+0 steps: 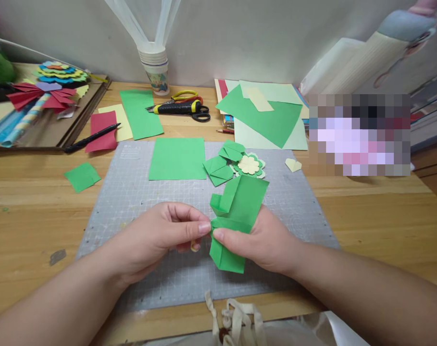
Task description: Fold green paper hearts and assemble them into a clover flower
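A partly folded strip of green paper point(240, 211) is held above the grey cutting mat point(131, 202). My right hand point(265, 240) grips it from the right, thumb pressed on a fold at its middle. My left hand point(160, 235) pinches the paper's left edge with thumb and fingertips. The paper's upper part stands up with a small folded flap; its lower end hangs below my fingers.
On the mat lie a flat green square point(177, 158), folded green pieces point(221, 166) and a paper flower point(249, 165). Behind are scissors and a cutter point(184, 106), paper cups point(155, 67), green sheets point(261, 115), a black pen point(92, 138) and paper crafts point(48, 86) at the left.
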Motion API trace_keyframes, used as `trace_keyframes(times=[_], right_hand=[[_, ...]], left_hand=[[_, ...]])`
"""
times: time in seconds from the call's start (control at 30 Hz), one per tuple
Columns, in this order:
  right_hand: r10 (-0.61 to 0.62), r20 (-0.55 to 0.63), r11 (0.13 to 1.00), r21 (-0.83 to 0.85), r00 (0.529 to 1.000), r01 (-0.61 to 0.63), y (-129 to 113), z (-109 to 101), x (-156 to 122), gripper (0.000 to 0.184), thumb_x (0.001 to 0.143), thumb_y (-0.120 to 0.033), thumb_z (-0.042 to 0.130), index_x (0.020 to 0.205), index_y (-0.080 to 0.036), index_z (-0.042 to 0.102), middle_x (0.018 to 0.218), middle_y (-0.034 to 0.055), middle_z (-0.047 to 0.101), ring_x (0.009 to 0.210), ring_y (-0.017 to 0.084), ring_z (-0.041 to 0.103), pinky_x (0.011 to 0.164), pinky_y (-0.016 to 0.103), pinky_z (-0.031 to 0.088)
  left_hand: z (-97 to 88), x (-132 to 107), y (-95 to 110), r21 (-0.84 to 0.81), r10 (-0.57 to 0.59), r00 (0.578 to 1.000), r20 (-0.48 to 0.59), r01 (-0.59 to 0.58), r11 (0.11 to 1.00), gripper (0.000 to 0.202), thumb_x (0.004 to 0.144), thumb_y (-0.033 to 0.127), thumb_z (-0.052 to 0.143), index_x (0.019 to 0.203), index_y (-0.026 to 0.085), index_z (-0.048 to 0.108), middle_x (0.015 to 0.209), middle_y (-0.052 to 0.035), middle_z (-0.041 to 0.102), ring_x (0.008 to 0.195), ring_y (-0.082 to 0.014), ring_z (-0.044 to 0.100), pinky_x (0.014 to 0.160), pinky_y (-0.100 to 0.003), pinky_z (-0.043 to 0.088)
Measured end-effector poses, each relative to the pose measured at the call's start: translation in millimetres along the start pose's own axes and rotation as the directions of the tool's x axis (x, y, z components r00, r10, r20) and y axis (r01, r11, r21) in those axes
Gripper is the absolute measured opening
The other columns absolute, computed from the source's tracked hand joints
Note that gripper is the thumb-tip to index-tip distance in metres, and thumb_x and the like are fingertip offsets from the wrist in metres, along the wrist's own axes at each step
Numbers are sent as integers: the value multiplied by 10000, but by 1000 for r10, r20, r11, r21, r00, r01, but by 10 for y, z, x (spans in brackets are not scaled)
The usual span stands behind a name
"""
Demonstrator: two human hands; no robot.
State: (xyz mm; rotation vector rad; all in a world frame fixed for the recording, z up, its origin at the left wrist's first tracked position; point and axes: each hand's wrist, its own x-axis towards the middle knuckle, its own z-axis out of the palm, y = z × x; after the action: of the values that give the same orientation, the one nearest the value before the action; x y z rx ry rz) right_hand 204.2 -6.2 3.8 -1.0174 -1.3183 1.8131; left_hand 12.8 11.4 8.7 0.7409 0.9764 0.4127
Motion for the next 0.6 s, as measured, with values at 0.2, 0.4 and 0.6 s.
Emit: trace_keyframes(times=[0.2, 0.4, 0.6], right_hand=[[-13, 15, 1000, 2, 1000, 13, -7, 0, 11, 81, 738, -155, 612, 733, -185, 537, 669, -44, 502, 607, 89, 463, 550, 212, 422], [0, 14, 1000, -8, 1000, 0, 18, -4, 11, 73, 754, -174, 621, 756, -178, 548, 710, -30, 521, 643, 92, 477, 574, 215, 428], [-9, 12, 1000, -16, 1000, 10, 16, 9, 7, 87, 745, -193, 620, 732, -180, 535, 691, -30, 506, 629, 94, 464, 560, 217, 422]], left_hand=[[-11, 5, -4, 14, 16, 1000, -5, -16, 1000, 199, 658, 351, 846, 665, 185, 735, 558, 45, 587, 513, -44, 464, 504, -158, 338], [13, 0, 8, 30, 33, 999, -32, -32, 999, 210, 658, 363, 836, 650, 180, 733, 546, 44, 572, 506, -46, 446, 501, -161, 344], [1, -17, -11, 49, 65, 997, -32, -64, 997, 174, 671, 341, 823, 649, 194, 732, 553, 48, 566, 509, -48, 438, 494, -167, 335]])
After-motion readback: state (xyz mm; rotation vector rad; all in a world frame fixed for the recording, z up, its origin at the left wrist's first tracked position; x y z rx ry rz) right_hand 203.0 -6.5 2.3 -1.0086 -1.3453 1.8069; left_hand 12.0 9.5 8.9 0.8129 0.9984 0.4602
